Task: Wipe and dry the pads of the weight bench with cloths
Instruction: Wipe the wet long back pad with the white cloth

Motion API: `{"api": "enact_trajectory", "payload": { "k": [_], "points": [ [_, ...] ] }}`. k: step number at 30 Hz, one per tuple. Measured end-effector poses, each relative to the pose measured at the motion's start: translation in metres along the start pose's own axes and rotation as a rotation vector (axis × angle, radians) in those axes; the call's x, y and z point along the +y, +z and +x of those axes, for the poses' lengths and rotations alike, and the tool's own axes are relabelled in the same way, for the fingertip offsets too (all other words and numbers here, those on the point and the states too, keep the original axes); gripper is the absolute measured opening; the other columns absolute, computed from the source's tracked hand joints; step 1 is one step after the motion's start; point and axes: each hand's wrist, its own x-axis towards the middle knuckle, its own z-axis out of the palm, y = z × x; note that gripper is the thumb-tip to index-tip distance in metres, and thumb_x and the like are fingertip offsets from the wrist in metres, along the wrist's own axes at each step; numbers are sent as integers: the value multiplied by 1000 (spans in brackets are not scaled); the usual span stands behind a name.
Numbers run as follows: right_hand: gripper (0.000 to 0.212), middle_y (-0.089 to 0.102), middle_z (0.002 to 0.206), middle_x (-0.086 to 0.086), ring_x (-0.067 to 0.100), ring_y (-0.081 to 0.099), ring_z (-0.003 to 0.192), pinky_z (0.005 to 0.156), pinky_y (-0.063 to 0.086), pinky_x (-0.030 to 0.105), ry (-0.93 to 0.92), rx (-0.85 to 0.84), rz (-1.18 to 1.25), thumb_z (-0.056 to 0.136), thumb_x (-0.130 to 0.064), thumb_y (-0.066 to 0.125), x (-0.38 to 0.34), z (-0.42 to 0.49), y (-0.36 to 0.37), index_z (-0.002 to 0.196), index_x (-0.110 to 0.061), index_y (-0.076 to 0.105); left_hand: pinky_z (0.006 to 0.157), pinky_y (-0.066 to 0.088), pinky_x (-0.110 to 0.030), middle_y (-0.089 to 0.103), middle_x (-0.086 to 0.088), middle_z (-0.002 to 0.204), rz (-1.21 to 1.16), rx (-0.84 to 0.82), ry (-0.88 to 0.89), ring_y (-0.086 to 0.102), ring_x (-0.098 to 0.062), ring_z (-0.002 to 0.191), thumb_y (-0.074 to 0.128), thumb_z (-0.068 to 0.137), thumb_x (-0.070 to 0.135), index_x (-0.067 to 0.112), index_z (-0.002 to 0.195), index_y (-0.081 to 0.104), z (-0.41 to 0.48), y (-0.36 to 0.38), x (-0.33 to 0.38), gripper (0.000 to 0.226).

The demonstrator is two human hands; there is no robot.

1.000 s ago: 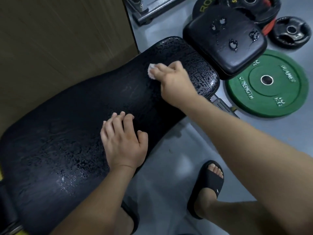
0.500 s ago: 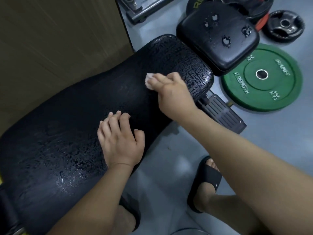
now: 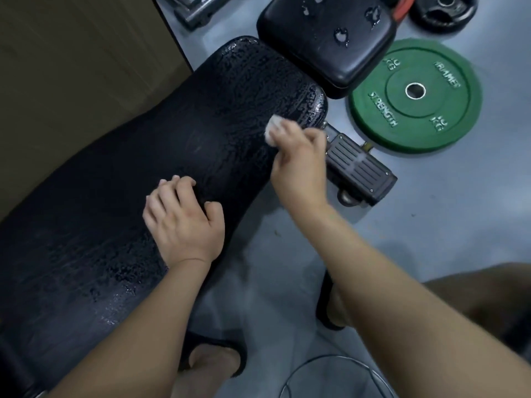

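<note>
The long black back pad (image 3: 109, 214) of the weight bench runs from lower left to upper middle, its surface wet and streaky. My right hand (image 3: 301, 165) holds a small white cloth (image 3: 272, 128) bunched under its fingers and presses it on the pad near the right edge. On the pad's near edge my left hand (image 3: 184, 222) rests with fingers slightly bent, holding nothing. The smaller black seat pad (image 3: 324, 41) lies beyond, with water drops on it.
A green weight plate (image 3: 416, 96) lies on the grey floor at right, a black plate (image 3: 445, 12) behind it. The bench's ribbed metal bracket (image 3: 359, 168) sticks out under my right hand. A brown board (image 3: 71, 67) stands at left. My sandalled feet are below.
My right hand has dragged the cloth across the pad toward its right edge and nearer to me. The left hand has stayed in place on the pad.
</note>
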Motion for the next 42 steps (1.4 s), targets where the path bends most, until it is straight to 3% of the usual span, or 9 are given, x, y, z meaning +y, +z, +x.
{"api": "enact_trajectory", "payload": {
  "k": [6,13,18,23,26,29,34,38,42],
  "points": [
    [33,67,129,-11,20,48,100,93,33,5,60,-54,260,93,0,58,-16,-49,-7,111,-20,77,105,36,-57,51,-16,130,-15,2,-15,44,-40,128,48,88,28,12,124,51,1,-2,3,39],
    [17,52,100,-6,10,59,76,74,49,16,121,-312,405,92,-9,58,-30,-58,-70,94,-20,71,118,25,-57,48,-15,141,-133,-159,-82,35,-38,139,49,91,33,13,128,51,1,-16,4,43],
    [9,60,85,-6,-4,56,48,48,40,11,148,-562,384,94,-13,60,-47,-76,-105,90,-20,66,104,43,-33,64,3,116,-535,-438,-202,55,-22,120,63,92,29,25,106,69,-24,-71,4,16],
    [10,65,64,-9,1,56,52,59,51,25,161,-736,499,89,-19,75,-80,-111,-102,83,-20,67,96,56,-46,76,-1,94,-1101,-589,-402,71,-23,93,74,80,56,26,101,74,-93,-127,-5,36],
    [10,63,63,-4,3,53,52,53,44,17,154,-892,566,87,-16,79,-99,-135,-100,88,-9,72,82,56,-37,75,-8,92,-1292,-548,-594,66,-21,87,74,94,20,13,106,72,-131,-146,-28,14],
    [8,65,72,9,21,58,69,71,49,36,175,-1056,644,89,-11,76,-114,-149,-92,89,-6,71,81,60,-29,75,-11,91,-1355,-488,-705,69,-18,82,62,99,2,4,107,71,-163,-168,-55,12],
    [10,51,72,13,23,48,65,69,42,40,252,-1159,797,97,-1,62,-141,-160,-82,99,-11,64,61,52,-18,67,1,72,-1360,-346,-872,62,-11,68,55,105,15,12,92,68,-205,-198,-94,19],
    [15,48,73,10,18,44,58,59,40,33,111,-1215,691,101,-6,57,-158,-187,-65,97,-19,65,88,57,-38,74,-13,100,-1518,-174,-994,69,-24,94,49,109,28,2,107,66,-218,-200,-98,31],
    [8,58,76,0,15,52,64,58,46,30,-117,-1259,516,96,-22,69,-168,-205,-52,103,-19,67,65,57,-36,69,-36,98,-1703,-177,-1120,69,-38,76,41,109,32,-14,116,60,-219,-196,-99,51]
  ]
}}
